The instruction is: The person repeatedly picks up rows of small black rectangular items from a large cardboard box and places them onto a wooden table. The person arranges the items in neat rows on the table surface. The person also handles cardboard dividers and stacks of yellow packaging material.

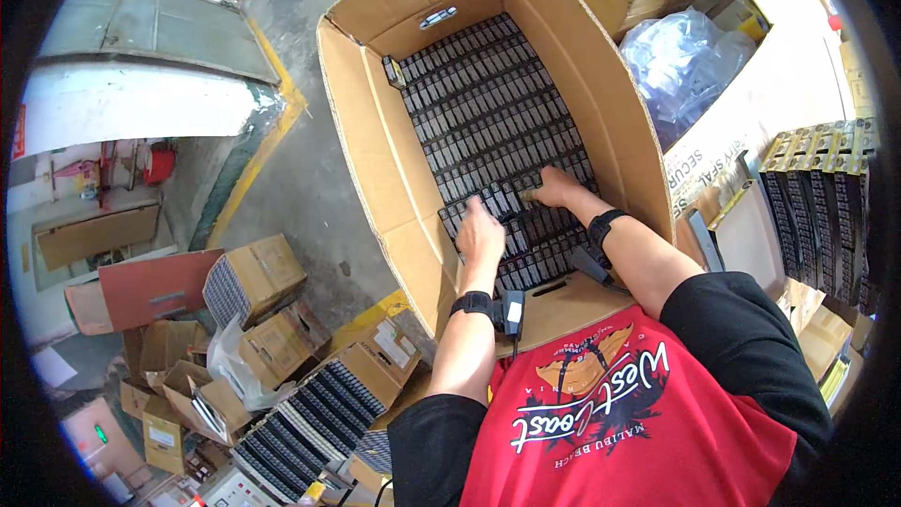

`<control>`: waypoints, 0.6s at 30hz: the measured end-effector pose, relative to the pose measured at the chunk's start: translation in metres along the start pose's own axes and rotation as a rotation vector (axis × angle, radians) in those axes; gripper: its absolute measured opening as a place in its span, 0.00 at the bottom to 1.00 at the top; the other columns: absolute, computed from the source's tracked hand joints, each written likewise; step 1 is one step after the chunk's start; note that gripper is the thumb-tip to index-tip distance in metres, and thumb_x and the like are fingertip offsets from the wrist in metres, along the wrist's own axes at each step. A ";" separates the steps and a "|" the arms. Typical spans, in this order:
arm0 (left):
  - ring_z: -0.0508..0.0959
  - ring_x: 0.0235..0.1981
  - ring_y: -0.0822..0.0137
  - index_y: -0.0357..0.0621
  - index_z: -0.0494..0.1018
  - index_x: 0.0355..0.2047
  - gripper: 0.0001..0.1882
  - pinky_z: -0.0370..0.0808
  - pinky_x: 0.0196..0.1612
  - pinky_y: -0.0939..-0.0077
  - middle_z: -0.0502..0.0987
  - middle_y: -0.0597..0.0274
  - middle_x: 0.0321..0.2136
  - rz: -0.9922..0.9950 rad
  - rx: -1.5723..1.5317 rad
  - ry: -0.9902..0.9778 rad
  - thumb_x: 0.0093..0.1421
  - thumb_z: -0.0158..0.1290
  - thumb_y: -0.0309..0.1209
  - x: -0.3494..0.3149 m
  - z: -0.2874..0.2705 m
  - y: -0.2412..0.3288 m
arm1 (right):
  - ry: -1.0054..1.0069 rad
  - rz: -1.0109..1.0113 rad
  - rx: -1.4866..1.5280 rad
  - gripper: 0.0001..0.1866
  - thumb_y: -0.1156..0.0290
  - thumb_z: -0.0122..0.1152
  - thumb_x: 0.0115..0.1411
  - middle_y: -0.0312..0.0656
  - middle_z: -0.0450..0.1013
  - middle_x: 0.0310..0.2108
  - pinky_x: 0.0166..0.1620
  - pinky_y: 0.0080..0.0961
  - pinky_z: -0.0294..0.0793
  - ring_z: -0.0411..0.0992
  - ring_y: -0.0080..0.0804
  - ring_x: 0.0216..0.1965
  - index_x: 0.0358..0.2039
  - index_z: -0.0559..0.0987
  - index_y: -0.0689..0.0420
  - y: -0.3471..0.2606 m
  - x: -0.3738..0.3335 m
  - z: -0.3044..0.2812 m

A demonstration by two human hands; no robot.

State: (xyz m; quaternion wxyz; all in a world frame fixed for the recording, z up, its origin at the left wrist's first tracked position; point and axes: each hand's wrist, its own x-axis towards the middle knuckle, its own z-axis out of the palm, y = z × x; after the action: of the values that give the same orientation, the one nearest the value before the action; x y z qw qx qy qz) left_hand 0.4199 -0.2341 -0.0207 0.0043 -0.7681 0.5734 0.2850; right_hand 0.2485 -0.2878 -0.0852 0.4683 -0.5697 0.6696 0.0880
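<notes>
A tall open cardboard carton [404, 225] stands before me, its floor covered by tight rows of small black-and-silver packs [483, 89]. Both my hands reach down into its near half. My left hand [481, 233] is closed, its fingers bent against the left end of a short row of packs [504, 202]. At the other end of that row, my right hand [560, 188] is closed with thumb and fingers on the packs. The fingertips are partly hidden. A single pack with a yellowish edge [393, 72] leans against the carton's left wall.
Stacked black packs with yellow tops [821, 160] stand at the right. A clear plastic bag [680, 66] bulges beyond the carton. Lower left are trays of packs [310, 422] and several opened boxes [272, 347]. Dark straps with small devices [512, 310] sit on my wrists.
</notes>
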 end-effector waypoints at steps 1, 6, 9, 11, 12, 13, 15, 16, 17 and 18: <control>0.76 0.36 0.46 0.40 0.61 0.51 0.22 0.72 0.40 0.54 0.74 0.41 0.35 0.004 0.022 0.102 0.54 0.47 0.27 0.004 -0.004 -0.006 | -0.011 0.002 -0.004 0.38 0.43 0.64 0.44 0.58 0.69 0.46 0.51 0.36 0.67 0.68 0.50 0.49 0.43 0.74 0.66 -0.003 -0.002 -0.002; 0.75 0.38 0.48 0.41 0.63 0.51 0.23 0.73 0.42 0.57 0.72 0.43 0.39 -0.099 0.125 0.019 0.53 0.47 0.24 0.018 -0.002 -0.033 | -0.044 0.019 -0.042 0.37 0.45 0.62 0.48 0.58 0.68 0.48 0.52 0.37 0.66 0.66 0.50 0.51 0.45 0.72 0.66 -0.011 -0.009 -0.007; 0.75 0.38 0.47 0.40 0.68 0.45 0.18 0.73 0.42 0.57 0.71 0.43 0.39 -0.037 0.153 0.050 0.52 0.47 0.24 0.015 0.000 -0.028 | -0.046 0.019 -0.004 0.36 0.46 0.60 0.49 0.58 0.67 0.49 0.52 0.38 0.65 0.65 0.50 0.52 0.47 0.70 0.65 -0.008 -0.009 -0.005; 0.75 0.39 0.47 0.39 0.69 0.41 0.15 0.73 0.42 0.57 0.71 0.43 0.38 -0.025 0.183 0.085 0.52 0.48 0.23 0.016 0.000 -0.022 | -0.048 0.012 0.013 0.36 0.47 0.60 0.50 0.59 0.67 0.49 0.53 0.38 0.65 0.65 0.51 0.52 0.48 0.70 0.66 -0.010 -0.010 -0.004; 0.75 0.39 0.47 0.39 0.69 0.41 0.14 0.73 0.42 0.57 0.71 0.43 0.38 -0.027 0.170 0.086 0.51 0.48 0.24 0.018 0.004 -0.022 | -0.047 0.006 0.019 0.36 0.47 0.60 0.50 0.59 0.67 0.49 0.53 0.38 0.65 0.65 0.51 0.52 0.48 0.69 0.66 -0.010 -0.011 -0.004; 0.75 0.39 0.47 0.38 0.69 0.40 0.14 0.73 0.42 0.58 0.70 0.43 0.38 -0.029 0.158 0.085 0.51 0.49 0.24 0.019 0.007 -0.020 | -0.047 0.001 0.026 0.36 0.47 0.60 0.50 0.59 0.66 0.49 0.53 0.38 0.65 0.65 0.52 0.52 0.48 0.69 0.67 -0.010 -0.012 -0.003; 0.74 0.40 0.47 0.38 0.69 0.39 0.14 0.73 0.42 0.58 0.70 0.43 0.38 -0.070 0.106 0.102 0.50 0.50 0.25 0.021 0.011 -0.021 | -0.054 0.006 0.042 0.34 0.50 0.59 0.51 0.60 0.66 0.49 0.52 0.38 0.65 0.64 0.52 0.52 0.48 0.69 0.68 -0.012 -0.009 0.000; 0.74 0.41 0.46 0.38 0.69 0.40 0.14 0.73 0.43 0.58 0.70 0.43 0.39 -0.104 0.067 0.116 0.50 0.50 0.25 0.020 0.008 -0.016 | -0.055 0.013 0.054 0.33 0.51 0.59 0.52 0.61 0.66 0.49 0.52 0.37 0.65 0.64 0.53 0.52 0.47 0.69 0.69 -0.011 -0.007 0.002; 0.73 0.42 0.46 0.39 0.69 0.40 0.15 0.73 0.43 0.58 0.70 0.43 0.39 -0.137 0.028 0.130 0.50 0.50 0.26 0.019 0.007 -0.013 | -0.089 0.029 0.050 0.32 0.54 0.58 0.52 0.61 0.66 0.49 0.52 0.38 0.65 0.64 0.53 0.52 0.47 0.69 0.70 -0.010 -0.002 0.003; 0.74 0.41 0.46 0.39 0.69 0.41 0.17 0.72 0.43 0.57 0.70 0.43 0.39 -0.138 -0.017 0.174 0.49 0.53 0.27 0.021 0.011 -0.017 | -0.123 0.044 0.046 0.30 0.56 0.57 0.53 0.62 0.66 0.49 0.52 0.38 0.65 0.64 0.53 0.52 0.47 0.69 0.70 -0.010 0.003 0.003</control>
State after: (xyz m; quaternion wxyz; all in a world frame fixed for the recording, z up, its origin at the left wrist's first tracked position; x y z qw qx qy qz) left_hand 0.4338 -0.2433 -0.0447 -0.0322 -0.8275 0.5151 0.2211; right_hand 0.2589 -0.2909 -0.0848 0.5195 -0.5372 0.6540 0.1177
